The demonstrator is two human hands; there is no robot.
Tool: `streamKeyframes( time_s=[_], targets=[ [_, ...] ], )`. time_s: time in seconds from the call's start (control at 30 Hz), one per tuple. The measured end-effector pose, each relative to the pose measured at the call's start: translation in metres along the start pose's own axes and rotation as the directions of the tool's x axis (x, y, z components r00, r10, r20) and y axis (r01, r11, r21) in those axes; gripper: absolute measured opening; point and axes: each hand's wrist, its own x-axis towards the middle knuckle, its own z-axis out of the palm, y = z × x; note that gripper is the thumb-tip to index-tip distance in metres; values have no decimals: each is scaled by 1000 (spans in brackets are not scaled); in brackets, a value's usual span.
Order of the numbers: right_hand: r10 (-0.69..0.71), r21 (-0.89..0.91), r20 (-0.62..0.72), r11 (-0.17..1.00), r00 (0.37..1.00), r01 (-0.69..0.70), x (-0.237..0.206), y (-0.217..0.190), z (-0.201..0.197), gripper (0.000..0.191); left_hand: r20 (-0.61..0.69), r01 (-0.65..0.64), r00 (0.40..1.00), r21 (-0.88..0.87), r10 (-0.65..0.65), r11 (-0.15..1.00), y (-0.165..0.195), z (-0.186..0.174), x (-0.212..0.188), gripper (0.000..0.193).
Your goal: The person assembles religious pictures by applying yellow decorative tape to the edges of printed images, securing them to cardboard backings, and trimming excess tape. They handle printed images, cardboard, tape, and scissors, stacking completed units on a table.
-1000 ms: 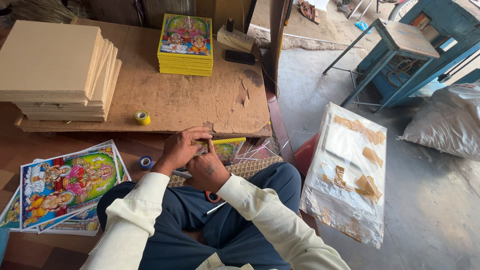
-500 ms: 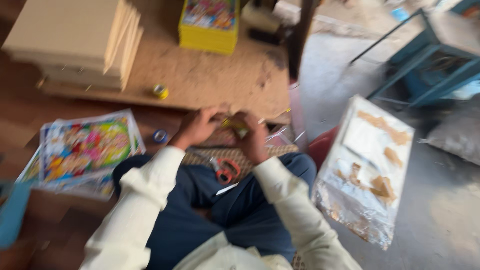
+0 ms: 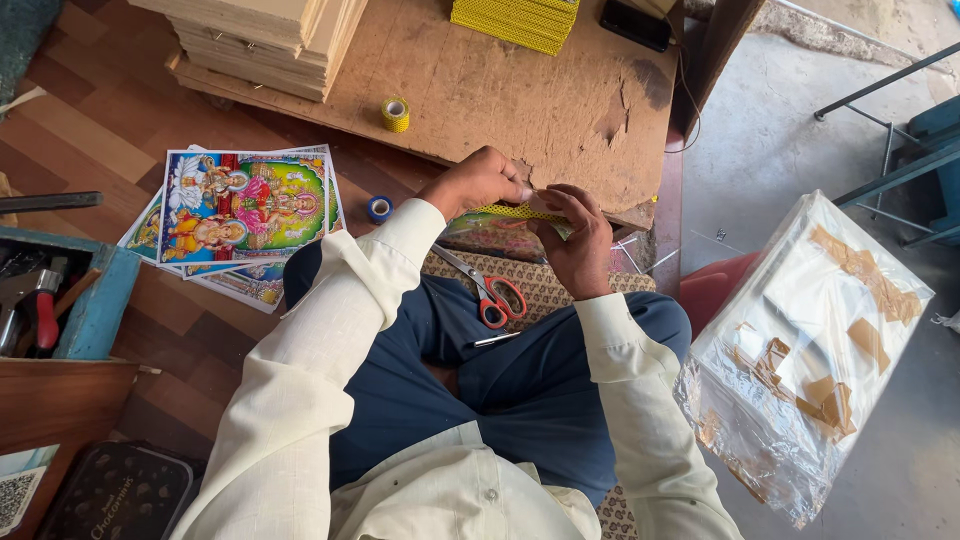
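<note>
A framed picture [image 3: 497,228] with a yellow taped edge is held over the lap, just at the near edge of the low wooden table [image 3: 520,95]; it is pinched at its top edge by the left hand [image 3: 478,183] and clamped from the right side by the right hand [image 3: 577,240]. Red-handled scissors [image 3: 488,292] are seen lying on the patterned cushion [image 3: 545,285] just below. A yellow tape roll [image 3: 395,113] is placed on the table, a blue tape roll [image 3: 379,208] and colourful prints [image 3: 250,205] on the floor to the left, and a plastic-wrapped bundle [image 3: 815,340] well apart on the right.
</note>
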Motion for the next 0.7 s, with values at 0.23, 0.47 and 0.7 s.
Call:
streamKeyframes(
  time_s=[0.23, 0.47, 0.7],
  targets=[
    [-90, -107, -44, 991, 995, 85, -3, 0, 13, 37, 4, -20, 1000, 152, 20, 988, -16, 4, 13, 19],
    [-105, -141, -13, 985, 994, 102, 1, 11, 21, 32, 1, -175, 983, 331, 185, 927, -46, 8, 30, 17],
    [-15, -280, 81, 959, 997, 37, 4, 2, 26, 28, -30, -51, 997, 432, 71, 901, -35, -4, 17, 18]
  ],
)
